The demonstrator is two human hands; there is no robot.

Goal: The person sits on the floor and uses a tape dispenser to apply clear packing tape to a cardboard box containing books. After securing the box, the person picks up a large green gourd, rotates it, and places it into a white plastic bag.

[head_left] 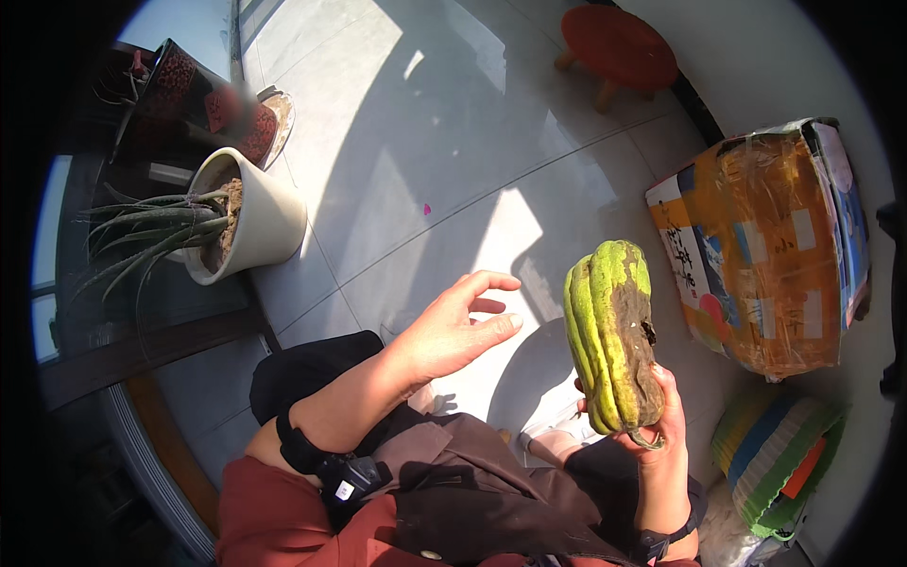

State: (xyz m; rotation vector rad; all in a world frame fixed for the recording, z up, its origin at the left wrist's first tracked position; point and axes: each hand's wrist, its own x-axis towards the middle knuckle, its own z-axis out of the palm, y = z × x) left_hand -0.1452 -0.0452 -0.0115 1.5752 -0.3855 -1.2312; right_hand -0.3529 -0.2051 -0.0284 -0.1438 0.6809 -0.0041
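Observation:
My right hand (668, 414) grips the lower end of a ribbed green squash (606, 333), which is held nearly upright. A large brown, withered patch runs down the squash's right side, with a small dark hole near its edge. The short dry stem points down by my palm. To the left of the squash, my left hand (460, 326) is held in the air with nothing in it. Its thumb and fingers are apart and slightly bent towards the squash, without touching it. Most of my right fingers are hidden behind the squash.
A taped cardboard box (772, 255) bearing writing stands at the right, with a striped woven bag (776, 453) below it. At the upper right is a red-topped stool (620, 46). A white pot (266, 220) with an aloe-like plant (166, 220) and a dark patterned pot (191, 106) stand left.

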